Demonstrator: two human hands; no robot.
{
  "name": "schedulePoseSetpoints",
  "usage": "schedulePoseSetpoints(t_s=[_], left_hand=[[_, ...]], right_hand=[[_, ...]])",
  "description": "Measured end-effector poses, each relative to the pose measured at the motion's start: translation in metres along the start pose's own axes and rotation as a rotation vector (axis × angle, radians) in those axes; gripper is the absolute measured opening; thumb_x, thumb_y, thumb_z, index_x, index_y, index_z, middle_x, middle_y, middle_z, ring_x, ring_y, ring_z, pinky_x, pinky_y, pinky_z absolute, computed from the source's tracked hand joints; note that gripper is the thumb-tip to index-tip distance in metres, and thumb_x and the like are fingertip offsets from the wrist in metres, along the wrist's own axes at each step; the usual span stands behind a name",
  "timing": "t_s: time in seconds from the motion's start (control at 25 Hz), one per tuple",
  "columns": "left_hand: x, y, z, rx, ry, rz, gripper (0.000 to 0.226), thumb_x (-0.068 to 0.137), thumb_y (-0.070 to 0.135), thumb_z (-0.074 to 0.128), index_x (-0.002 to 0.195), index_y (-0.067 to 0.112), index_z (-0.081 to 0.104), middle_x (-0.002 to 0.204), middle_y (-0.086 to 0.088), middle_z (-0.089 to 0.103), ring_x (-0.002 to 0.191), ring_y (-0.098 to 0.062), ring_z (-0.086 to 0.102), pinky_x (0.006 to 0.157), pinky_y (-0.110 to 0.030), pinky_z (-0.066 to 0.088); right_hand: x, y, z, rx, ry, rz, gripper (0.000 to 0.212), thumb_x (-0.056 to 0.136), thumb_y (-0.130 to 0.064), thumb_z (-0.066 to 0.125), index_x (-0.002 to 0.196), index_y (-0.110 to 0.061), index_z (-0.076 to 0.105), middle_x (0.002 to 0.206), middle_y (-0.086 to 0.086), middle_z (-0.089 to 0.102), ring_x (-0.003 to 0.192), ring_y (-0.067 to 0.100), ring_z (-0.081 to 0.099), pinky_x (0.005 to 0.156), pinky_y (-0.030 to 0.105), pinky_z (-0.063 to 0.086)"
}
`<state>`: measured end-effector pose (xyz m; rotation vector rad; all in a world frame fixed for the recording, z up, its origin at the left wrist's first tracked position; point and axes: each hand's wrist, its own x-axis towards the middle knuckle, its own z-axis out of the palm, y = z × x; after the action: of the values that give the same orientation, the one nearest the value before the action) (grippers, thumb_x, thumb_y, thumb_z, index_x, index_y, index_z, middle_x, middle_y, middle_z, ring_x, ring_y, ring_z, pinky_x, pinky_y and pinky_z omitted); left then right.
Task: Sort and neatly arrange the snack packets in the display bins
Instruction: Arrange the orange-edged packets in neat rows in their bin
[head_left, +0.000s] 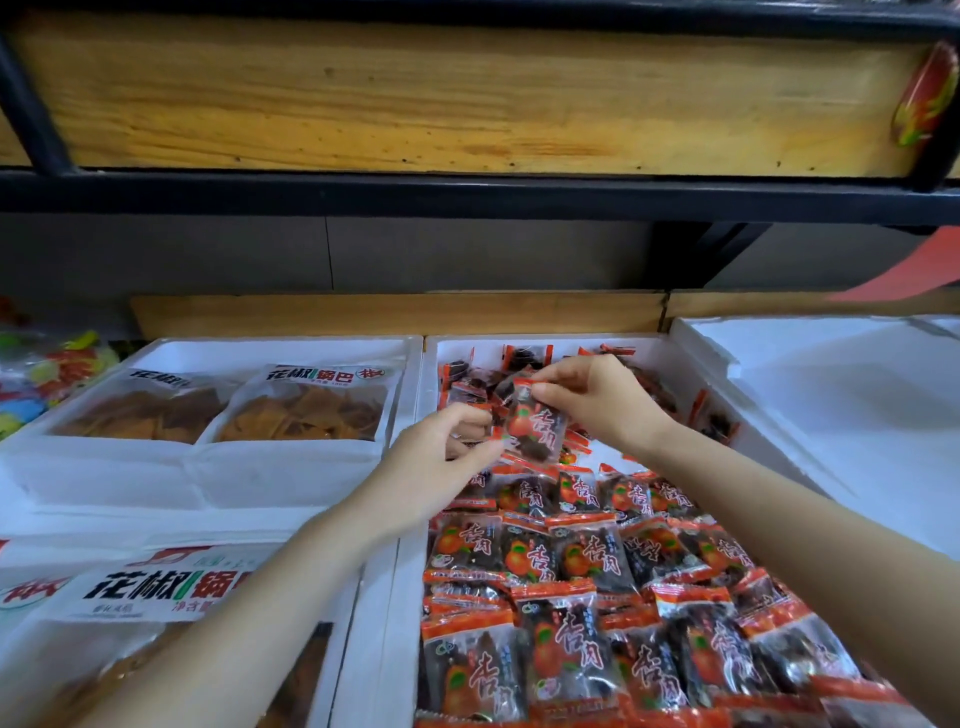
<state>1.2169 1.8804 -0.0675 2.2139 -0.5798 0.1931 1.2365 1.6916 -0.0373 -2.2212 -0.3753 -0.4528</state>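
Note:
One small snack packet (535, 427), clear with red ends and an orange fruit print, is held up over the middle white foam bin (415, 395). My right hand (592, 400) pinches its top edge. My left hand (441, 457) pinches its lower left edge. Below them the bin holds several like packets (571, 561) laid flat in overlapping rows near me. A loose jumble of the same packets (478, 384) lies at the bin's far end.
A white foam bin (31, 447) on the left holds large bags of brown crisps (306, 405). Another big bag (171, 587) lies in the near left bin. A white foam bin (831, 395) sits at right. A wooden shelf with black rails (467, 192) hangs overhead.

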Motion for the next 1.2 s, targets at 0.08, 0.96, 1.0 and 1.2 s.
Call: schedulePoseSetpoints(t_s=[0.08, 0.96, 1.0, 1.2], left_hand=[[0.008, -0.009, -0.003, 0.373, -0.127, 0.033, 0.048, 0.097, 0.046, 0.044, 0.139, 0.024, 0.042, 0.14, 0.009, 0.045, 0.125, -0.002, 0.043, 0.1, -0.017, 0.034], [0.11, -0.047, 0.023, 0.476, -0.267, -0.032, 0.048, 0.104, 0.035, 0.026, 0.149, 0.018, 0.025, 0.158, -0.004, 0.019, 0.144, -0.021, 0.021, 0.116, -0.039, 0.022], [0.12, -0.049, 0.026, 0.471, -0.282, -0.061, 0.047, 0.105, 0.031, 0.026, 0.15, 0.016, 0.022, 0.159, -0.006, 0.015, 0.146, -0.022, 0.017, 0.117, -0.039, 0.019], [0.155, -0.058, 0.03, 0.546, -0.42, -0.214, 0.056, 0.102, 0.02, 0.043, 0.151, 0.012, 0.017, 0.156, -0.011, 0.024, 0.138, -0.028, 0.032, 0.111, -0.038, 0.03]], right_hand=[[0.012, 0.017, 0.003, -0.096, -0.066, 0.028, 0.017, 0.091, -0.016, 0.058, 0.1, -0.009, 0.07, 0.09, -0.008, 0.064, 0.083, 0.004, 0.059, 0.078, 0.018, 0.046], [0.04, 0.117, 0.002, -0.261, -0.283, 0.154, 0.039, 0.091, -0.017, 0.06, 0.129, -0.011, 0.052, 0.129, 0.004, 0.057, 0.117, 0.016, 0.053, 0.092, 0.018, 0.038], [0.044, 0.122, 0.002, -0.265, -0.343, 0.186, 0.043, 0.088, -0.019, 0.063, 0.129, -0.01, 0.052, 0.129, 0.004, 0.057, 0.117, 0.017, 0.053, 0.092, 0.017, 0.038], [0.063, 0.133, 0.012, -0.543, -0.504, 0.152, 0.061, 0.08, -0.034, 0.071, 0.134, -0.016, 0.047, 0.134, -0.001, 0.051, 0.125, 0.018, 0.047, 0.106, 0.029, 0.037]])
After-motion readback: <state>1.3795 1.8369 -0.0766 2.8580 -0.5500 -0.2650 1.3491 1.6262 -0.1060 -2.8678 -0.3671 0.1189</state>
